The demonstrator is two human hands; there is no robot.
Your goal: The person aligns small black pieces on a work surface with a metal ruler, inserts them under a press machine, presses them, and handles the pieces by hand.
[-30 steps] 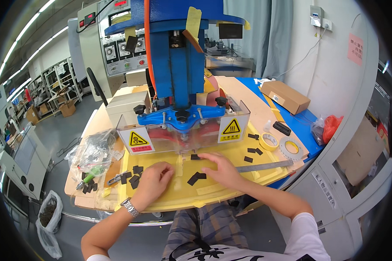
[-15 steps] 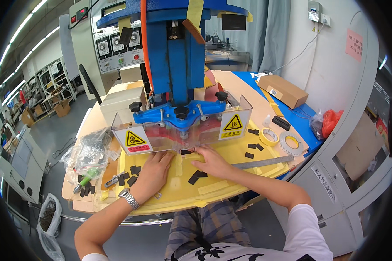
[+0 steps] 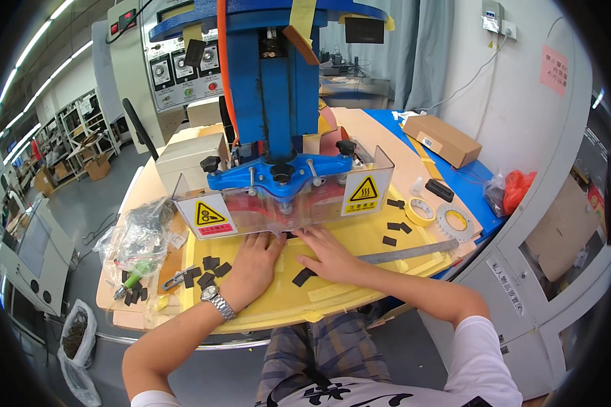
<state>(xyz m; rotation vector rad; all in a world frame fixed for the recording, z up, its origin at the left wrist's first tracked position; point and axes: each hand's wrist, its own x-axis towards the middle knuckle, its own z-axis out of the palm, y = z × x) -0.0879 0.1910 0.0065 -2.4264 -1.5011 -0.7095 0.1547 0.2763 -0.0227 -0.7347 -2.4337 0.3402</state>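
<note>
A small black rectangular piece (image 3: 291, 235) lies on the yellow work surface (image 3: 346, 275), under the lower edge of a clear guard (image 3: 258, 216) on a blue press (image 3: 278, 174). My left hand (image 3: 254, 264), with a metal watch on its wrist, rests palm down with fingers stretched forward and its inner edge close to the piece. From the other side, my right hand (image 3: 328, 256) reaches its forefinger to the piece, thumb held apart. The guard's edge partly hides the fingertips. Loose black pieces (image 3: 303, 277) lie beside my right hand, and several more black pieces (image 3: 214, 270) beside my left.
A steel ruler (image 3: 409, 252) lies right of my right hand, near tape rolls (image 3: 422, 211). At left are a clear plastic bag (image 3: 139, 237), a green-handled tool (image 3: 137, 278) and a utility knife (image 3: 178, 279). A cardboard box (image 3: 442, 140) stands at the back right.
My left hand and forearm have shifted slightly right, toward the piece. My right hand has moved slightly, its forefinger staying at the piece.
</note>
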